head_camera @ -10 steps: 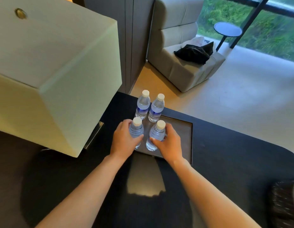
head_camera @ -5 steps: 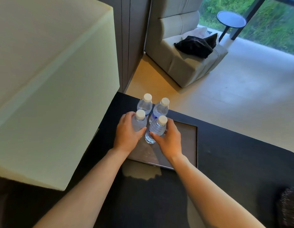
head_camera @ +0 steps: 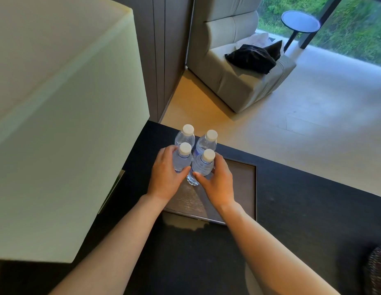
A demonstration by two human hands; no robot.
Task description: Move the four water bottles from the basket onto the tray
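Both hands were out over a dark table (head_camera: 302, 209), each wrapped around one clear water bottle. The left hand (head_camera: 166, 177) gripped the near-left bottle (head_camera: 182, 159), fingers curled round its far side and thumb across the front. The right hand (head_camera: 217, 182) gripped the near-right bottle (head_camera: 201, 166) the same way, thumb pressed on its lower front and fingers behind it. The two held bottles stood upright and close together, almost touching, between the two hands.

Just beyond the fingertips stood the other two bottles, the far-left bottle (head_camera: 185, 136) and the far-right bottle (head_camera: 207, 141), both upright with white caps on, held by neither hand. All four made a tight square cluster.

The tray (head_camera: 240, 188), a flat brown rectangle with a dark rim, lay under and to the right of the right hand, with its near edge under both wrists. The near bottles stood at its far left corner; whether the two far bottles stood inside the rim could not be told, since the hands and the near bottles hid their bases.

A large pale lampshade (head_camera: 64, 124) loomed to the left of the left forearm. At the table's edge, well to the right of the right forearm, a sliver of a woven basket (head_camera: 378, 271) showed.
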